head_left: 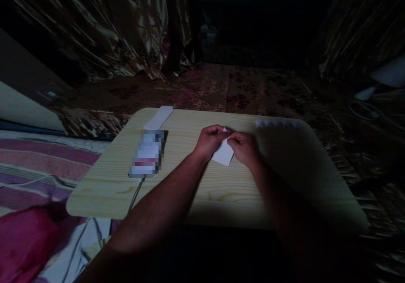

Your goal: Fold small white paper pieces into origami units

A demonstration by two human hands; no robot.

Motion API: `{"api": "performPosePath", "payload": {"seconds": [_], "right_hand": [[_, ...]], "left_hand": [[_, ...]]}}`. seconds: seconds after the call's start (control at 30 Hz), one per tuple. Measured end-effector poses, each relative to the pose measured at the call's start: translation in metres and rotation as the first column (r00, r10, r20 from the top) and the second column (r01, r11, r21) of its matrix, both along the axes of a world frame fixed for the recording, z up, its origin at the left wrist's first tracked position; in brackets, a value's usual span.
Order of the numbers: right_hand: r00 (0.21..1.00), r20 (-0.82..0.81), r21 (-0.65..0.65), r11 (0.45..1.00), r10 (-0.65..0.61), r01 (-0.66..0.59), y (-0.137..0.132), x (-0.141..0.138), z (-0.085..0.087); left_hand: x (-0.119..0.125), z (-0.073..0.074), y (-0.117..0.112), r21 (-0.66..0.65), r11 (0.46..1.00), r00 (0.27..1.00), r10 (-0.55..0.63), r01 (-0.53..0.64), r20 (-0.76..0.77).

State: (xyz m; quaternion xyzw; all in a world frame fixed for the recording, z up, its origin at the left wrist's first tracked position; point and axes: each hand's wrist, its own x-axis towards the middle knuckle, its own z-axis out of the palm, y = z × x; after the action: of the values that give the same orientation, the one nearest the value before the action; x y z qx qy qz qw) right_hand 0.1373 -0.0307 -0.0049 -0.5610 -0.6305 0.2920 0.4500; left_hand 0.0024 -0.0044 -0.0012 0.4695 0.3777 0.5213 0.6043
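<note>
Head view of a dim room, lit mainly on a pale wooden table (253, 190) in the middle of the frame. Just above the centre, left hand (209, 141) and right hand (246, 148) close together, fingertips almost meeting. Between these 2 hands a small white paper (223, 155), tilted, with the lower corner on or just over the table; cannot tell which. Left hand with fingers curled in, pinching the upper left edge of the paper. Right hand curled as well, thumb and fingers closed on the upper right edge, near a small pointed tip at the top. Both forearms across the lower part of the frame. Left of the hands, well apart, a flat blurred object (147, 154) on the table, with a thin cable (136, 194) from its lower end over the near table edge. Just above it, a white paper strip (159, 117) at the far table edge. On the upper right part of the table, a row of small white pointed pieces (276, 123), number not clear. Beyond the table, a dark patterned carpet (221, 88) and shiny curtains (120, 29) in the upper left. At the left edge, striped bedding (38, 164); in the lower left corner, red cloth (25, 240).
</note>
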Motion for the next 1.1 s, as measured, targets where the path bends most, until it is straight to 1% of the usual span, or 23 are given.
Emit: {"api": "performPosePath", "payload": {"seconds": [0.17, 0.47, 0.63, 0.77, 0.9, 1.1], "right_hand": [[1.0, 0.008, 0.007, 1.0, 0.005, -0.005, -0.0006, -0.0002, 0.0008], [0.999, 0.017, 0.009, 1.0, 0.027, -0.027, 0.0002, -0.0004, -0.0013], [1.0, 0.008, -0.006, 1.0, 0.028, -0.028, 0.0, -0.0006, -0.0004], [1.0, 0.014, -0.008, 1.0, 0.023, -0.023, -0.0009, -0.0011, 0.0016], [0.999, 0.022, 0.0, 1.0, 0.031, -0.031, -0.0017, -0.0019, 0.0031], [0.999, 0.019, -0.013, 0.999, 0.035, -0.035, -0.002, -0.0019, 0.0022]], "left_hand": [[0.0006, -0.0005, 0.0003, -0.002, 0.999, 0.999, 0.036, -0.036, 0.011], [-0.0011, -0.003, 0.0035, 0.077, 0.995, 0.998, 0.06, -0.059, -0.01], [-0.0004, -0.0019, 0.0024, 0.072, 0.994, 0.996, 0.083, -0.08, -0.037], [0.0004, -0.0018, 0.0018, 0.071, 0.993, 0.995, 0.093, -0.091, -0.023], [0.0002, -0.0016, 0.0021, 0.102, 0.989, 0.994, 0.111, -0.11, -0.006], [-0.0001, 0.0001, 0.0018, 0.12, 0.987, 0.993, 0.113, -0.107, -0.042]]}}
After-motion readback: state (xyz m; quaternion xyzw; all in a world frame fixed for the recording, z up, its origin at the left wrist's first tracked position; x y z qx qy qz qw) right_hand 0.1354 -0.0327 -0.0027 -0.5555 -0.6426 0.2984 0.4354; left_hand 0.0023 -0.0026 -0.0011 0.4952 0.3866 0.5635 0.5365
